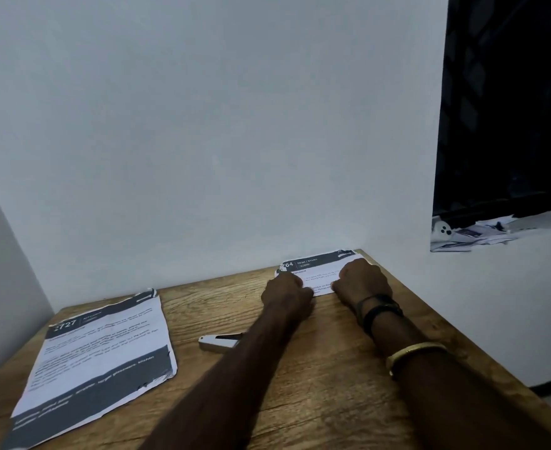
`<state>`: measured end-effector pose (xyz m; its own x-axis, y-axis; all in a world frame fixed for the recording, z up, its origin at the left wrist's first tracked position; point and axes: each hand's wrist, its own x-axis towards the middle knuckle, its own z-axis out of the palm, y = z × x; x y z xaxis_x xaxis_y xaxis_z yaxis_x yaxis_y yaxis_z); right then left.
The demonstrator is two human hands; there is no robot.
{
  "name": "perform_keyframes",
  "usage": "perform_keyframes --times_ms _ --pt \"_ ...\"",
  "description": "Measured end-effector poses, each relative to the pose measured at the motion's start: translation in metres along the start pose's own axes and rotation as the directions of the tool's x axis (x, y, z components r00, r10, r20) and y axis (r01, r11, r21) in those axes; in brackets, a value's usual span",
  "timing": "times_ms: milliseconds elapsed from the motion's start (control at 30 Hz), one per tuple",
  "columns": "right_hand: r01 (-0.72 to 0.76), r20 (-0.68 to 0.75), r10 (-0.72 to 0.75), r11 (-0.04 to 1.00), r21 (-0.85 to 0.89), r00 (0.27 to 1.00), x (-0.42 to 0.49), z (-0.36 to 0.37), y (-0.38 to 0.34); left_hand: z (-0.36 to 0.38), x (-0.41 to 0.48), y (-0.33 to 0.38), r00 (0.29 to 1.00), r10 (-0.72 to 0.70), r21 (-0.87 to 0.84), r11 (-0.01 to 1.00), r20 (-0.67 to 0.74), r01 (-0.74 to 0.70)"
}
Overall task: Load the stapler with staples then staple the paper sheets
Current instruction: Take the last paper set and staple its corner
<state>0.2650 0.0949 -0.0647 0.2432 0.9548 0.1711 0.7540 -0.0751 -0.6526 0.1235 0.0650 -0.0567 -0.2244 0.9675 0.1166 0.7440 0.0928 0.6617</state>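
A folded printed sheet (319, 266) lies at the far right of the wooden table (316, 384), against the wall. My left hand (287, 295) and my right hand (361, 280) both rest on its near edge with fingers curled, seeming to pinch the paper. The fingertips are hidden. A white stapler (219, 342) lies on the table between the sheets, partly behind my left forearm. A second printed sheet (99, 362), marked 2727, lies flat at the left.
The white wall stands directly behind the table. At the upper right a dark window has a ledge (482, 233) holding scattered papers and a small white object. The table's right edge drops off beside my right forearm.
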Motion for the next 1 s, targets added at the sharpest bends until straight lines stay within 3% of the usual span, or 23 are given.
perform_keyframes --times_ms 167,333,433,567,800,1000 --pt "0.084 -0.034 -0.081 0.991 0.103 0.996 -0.014 -0.004 -0.012 -0.01 -0.003 -0.004 0.998 0.032 -0.093 0.995 -0.061 -0.038" --pt "0.214 -0.099 -0.192 0.92 0.327 0.976 -0.045 -0.004 -0.058 -0.037 -0.019 -0.006 0.962 0.093 -0.279 0.946 -0.256 -0.165" --pt "0.267 -0.15 -0.225 0.875 0.404 0.963 -0.068 0.001 -0.089 -0.062 -0.03 -0.017 0.927 0.066 -0.357 0.911 -0.37 -0.208" --pt "0.318 -0.109 -0.303 0.827 0.465 0.947 -0.097 0.02 -0.129 -0.101 -0.045 -0.049 0.874 0.007 -0.397 0.889 -0.486 -0.228" --pt "0.345 0.076 -0.423 0.819 0.459 0.903 -0.149 0.071 -0.184 -0.164 -0.068 -0.135 0.838 -0.161 -0.372 0.927 -0.521 -0.053" --pt "0.375 0.228 -0.453 0.872 0.314 0.862 -0.174 0.113 -0.213 -0.206 -0.084 -0.191 0.825 -0.3 -0.305 0.938 -0.478 0.164"
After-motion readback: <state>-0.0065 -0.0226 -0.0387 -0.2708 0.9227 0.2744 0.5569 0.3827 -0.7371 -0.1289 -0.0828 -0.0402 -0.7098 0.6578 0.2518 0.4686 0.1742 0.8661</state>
